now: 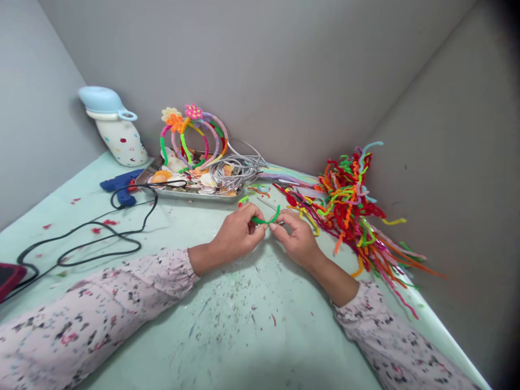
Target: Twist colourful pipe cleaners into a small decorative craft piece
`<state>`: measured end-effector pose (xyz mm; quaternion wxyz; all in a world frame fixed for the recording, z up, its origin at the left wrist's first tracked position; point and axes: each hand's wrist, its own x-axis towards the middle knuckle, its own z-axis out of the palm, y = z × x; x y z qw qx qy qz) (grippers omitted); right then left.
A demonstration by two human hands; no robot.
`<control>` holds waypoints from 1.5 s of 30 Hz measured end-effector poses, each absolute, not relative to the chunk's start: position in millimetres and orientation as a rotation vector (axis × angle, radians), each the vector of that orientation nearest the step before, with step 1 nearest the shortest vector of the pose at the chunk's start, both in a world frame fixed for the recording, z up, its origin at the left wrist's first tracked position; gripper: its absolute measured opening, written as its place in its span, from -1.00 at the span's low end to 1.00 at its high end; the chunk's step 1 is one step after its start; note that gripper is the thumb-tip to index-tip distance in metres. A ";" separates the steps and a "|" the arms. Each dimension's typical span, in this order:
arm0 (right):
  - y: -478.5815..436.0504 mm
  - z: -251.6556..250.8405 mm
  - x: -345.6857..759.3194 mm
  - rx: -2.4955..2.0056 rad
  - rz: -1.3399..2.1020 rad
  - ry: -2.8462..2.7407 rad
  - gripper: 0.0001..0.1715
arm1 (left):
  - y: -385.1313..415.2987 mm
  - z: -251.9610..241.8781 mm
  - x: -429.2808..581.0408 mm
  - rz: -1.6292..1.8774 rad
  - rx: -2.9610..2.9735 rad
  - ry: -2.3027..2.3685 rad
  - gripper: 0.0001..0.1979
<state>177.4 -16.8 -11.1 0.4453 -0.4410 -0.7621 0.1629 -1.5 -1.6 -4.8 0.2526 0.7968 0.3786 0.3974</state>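
Pale green tabletop [227, 319] in a grey-walled corner [260, 65], flecked with coloured fibre scraps [101, 225]. Far side, left to right: white dotted container [122, 142] with pale blue lid [99, 99]; blue hot glue gun [119, 187] with black cord [97, 238] trailing toward the near left; steel tray [195, 196] of seashells [161, 176] beneath flowered pipe-cleaner hoops [190, 135] and a coil of silver wire [233, 170]. Right: heap of multicoloured pipe cleaners [345, 216]. Centre, held clear of the tray: one green pipe cleaner [264, 220], long axis running left to right, its right end curving up and away. Left hand [238, 233] pinches the left portion between thumb and fingers, closed. Right hand [298, 241], also closed, grips nearer the curved end, just beside the left hand.
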 end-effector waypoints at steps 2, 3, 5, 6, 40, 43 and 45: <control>-16.7 -11.7 177.1 -1.093 0.407 -1.892 -0.86 | -1.9 -4.1 -1.4 1.074 2.169 1.042 -0.93; -16.6 -11.7 176.8 -1.096 0.407 -1.893 -0.86 | -2.1 -3.7 -1.2 1.076 2.169 1.046 -0.93; -16.3 -11.3 176.5 -1.099 0.404 -1.893 -0.85 | -2.3 -3.2 -0.9 1.082 2.168 1.045 -0.93; -16.2 -10.8 176.4 -1.098 0.403 -1.891 -0.85 | -2.2 -3.2 -0.7 1.087 2.166 1.043 -0.93; -17.8 -7.3 179.3 -1.091 0.654 -1.814 -0.82 | -2.2 -5.3 -0.4 1.085 2.144 0.984 -0.92; -18.9 -6.6 178.3 -1.101 0.700 -1.782 -0.81 | -1.3 -4.3 -1.4 1.079 2.155 0.951 -0.94; -19.2 -6.6 178.0 -1.112 0.756 -1.759 -0.79 | -1.0 -3.2 -2.2 1.069 2.173 0.936 -0.96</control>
